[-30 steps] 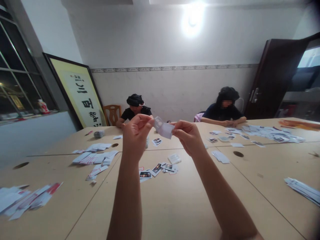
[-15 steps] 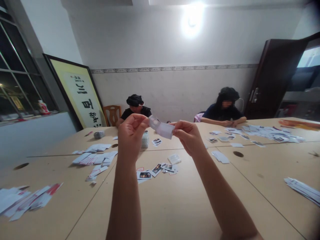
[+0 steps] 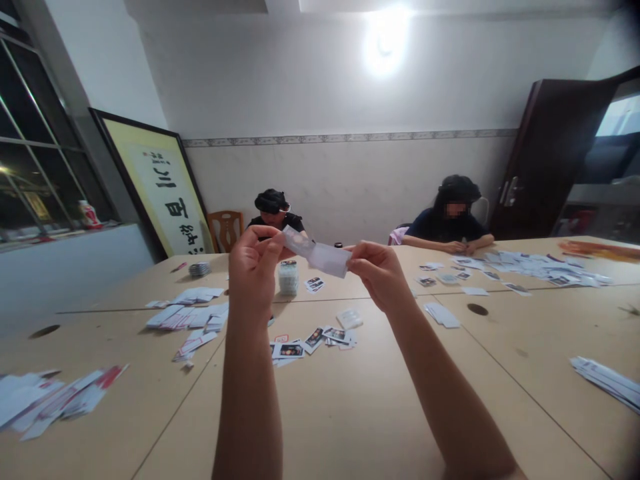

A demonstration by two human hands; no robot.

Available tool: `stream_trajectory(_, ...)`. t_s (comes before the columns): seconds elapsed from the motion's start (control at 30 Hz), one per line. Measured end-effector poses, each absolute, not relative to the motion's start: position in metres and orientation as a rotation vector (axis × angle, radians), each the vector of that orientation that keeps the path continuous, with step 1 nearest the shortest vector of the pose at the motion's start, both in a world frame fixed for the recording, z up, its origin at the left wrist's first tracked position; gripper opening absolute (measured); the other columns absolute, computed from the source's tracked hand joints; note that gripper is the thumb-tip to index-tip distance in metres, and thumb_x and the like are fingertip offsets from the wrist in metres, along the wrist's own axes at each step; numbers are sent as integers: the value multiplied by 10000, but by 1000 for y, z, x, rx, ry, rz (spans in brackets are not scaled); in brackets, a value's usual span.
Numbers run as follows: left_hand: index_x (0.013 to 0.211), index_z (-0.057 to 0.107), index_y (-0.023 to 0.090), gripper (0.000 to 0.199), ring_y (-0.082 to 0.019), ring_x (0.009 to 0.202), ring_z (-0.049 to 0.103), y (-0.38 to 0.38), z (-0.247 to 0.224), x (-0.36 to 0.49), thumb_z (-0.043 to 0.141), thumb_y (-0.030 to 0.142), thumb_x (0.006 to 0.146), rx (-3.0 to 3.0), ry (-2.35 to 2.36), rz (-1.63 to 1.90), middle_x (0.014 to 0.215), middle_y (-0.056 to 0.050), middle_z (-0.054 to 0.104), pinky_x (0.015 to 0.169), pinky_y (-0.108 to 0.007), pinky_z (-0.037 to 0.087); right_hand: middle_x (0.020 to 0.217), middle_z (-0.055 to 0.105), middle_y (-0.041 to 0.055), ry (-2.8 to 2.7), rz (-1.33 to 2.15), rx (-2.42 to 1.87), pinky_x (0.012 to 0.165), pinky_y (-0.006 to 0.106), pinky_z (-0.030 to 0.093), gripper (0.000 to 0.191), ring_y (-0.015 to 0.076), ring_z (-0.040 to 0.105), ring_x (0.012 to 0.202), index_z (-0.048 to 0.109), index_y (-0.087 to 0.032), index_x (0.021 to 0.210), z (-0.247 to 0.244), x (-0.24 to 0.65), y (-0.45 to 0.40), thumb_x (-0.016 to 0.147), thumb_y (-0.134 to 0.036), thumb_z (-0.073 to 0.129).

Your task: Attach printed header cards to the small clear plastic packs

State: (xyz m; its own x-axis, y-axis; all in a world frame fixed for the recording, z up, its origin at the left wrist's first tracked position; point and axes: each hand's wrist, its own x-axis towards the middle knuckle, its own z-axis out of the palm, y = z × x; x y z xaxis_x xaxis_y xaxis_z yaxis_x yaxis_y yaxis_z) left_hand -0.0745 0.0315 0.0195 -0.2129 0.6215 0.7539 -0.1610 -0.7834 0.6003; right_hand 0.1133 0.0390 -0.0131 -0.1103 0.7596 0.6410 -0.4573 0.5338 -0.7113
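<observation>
In the air above the table, my left hand (image 3: 254, 267) pinches the left end of a clear plastic sleeve (image 3: 298, 242). My right hand (image 3: 379, 272) grips the right edge of a small white card (image 3: 329, 259) between thumb and fingers. Card and sleeve meet end to end in one slanting strip; how far one sits inside the other I cannot tell. Below them on the table lie several dark-pictured photo cards (image 3: 314, 339) and a clear packet (image 3: 349, 319). A translucent container (image 3: 289, 279) stands behind my left wrist.
White paper slips lie in piles at mid-left (image 3: 187, 315) and near left (image 3: 60, 403). More paper strips (image 3: 605, 380) are at the right edge. Across the table sit two people (image 3: 273, 212), one behind scattered cards (image 3: 535, 265). Round holes (image 3: 477, 309) pierce the tabletop (image 3: 350, 413).
My left hand has shifted slightly left, and more of the clear sleeve shows between the hands. The container behind is now less covered. My right hand has barely moved.
</observation>
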Motion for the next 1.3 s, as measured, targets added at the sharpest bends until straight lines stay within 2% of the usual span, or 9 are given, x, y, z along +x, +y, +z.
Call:
stream_trajectory(0.17, 828, 551, 220, 291, -121, 545, 660, 34, 18, -78, 796, 369, 782, 1492, 542, 2056, 680, 29, 662, 612, -263, 610, 690, 715, -26, -1318, 1049, -313, 623, 268, 459, 116, 109, 589, 637, 692, -215, 586, -13, 113, 39, 655, -149, 758)
stream_trajectory(0.47, 810, 512, 236, 428, -112, 529, 645, 32, 21, -78, 866, 443, 686, 1395, 534, 2071, 686, 40, 638, 554, -229, 586, 685, 729, -19, -1315, 1024, -320, 639, 280, 491, 120, 120, 605, 635, 683, -218, 579, -13, 112, 39, 650, -158, 759)
stream_trajectory(0.73, 816, 497, 234, 445, -128, 567, 679, 33, 21, -78, 864, 450, 687, 1382, 535, 2091, 690, 40, 653, 532, -224, 589, 640, 705, -26, -1303, 1035, -301, 636, 265, 506, 115, 113, 614, 617, 693, -221, 592, -13, 113, 40, 660, -158, 760)
stream_trajectory(1.17, 845, 467, 242, 423, -182, 594, 740, 29, 22, -69, 832, 429, 741, 1351, 473, 2135, 683, 39, 680, 587, -301, 651, 579, 651, -39, -1206, 1024, -342, 617, 256, 543, 99, 104, 608, 576, 681, -213, 600, -15, 107, 40, 655, -200, 763)
stream_trajectory(1.3, 867, 456, 242, 353, -161, 699, 765, 31, 20, -62, 773, 389, 816, 1292, 433, 2235, 757, 34, 699, 683, -280, 651, 584, 648, -45, -1090, 1029, -314, 615, 252, 568, 120, 99, 616, 559, 659, -216, 613, -20, 89, 36, 663, -225, 768)
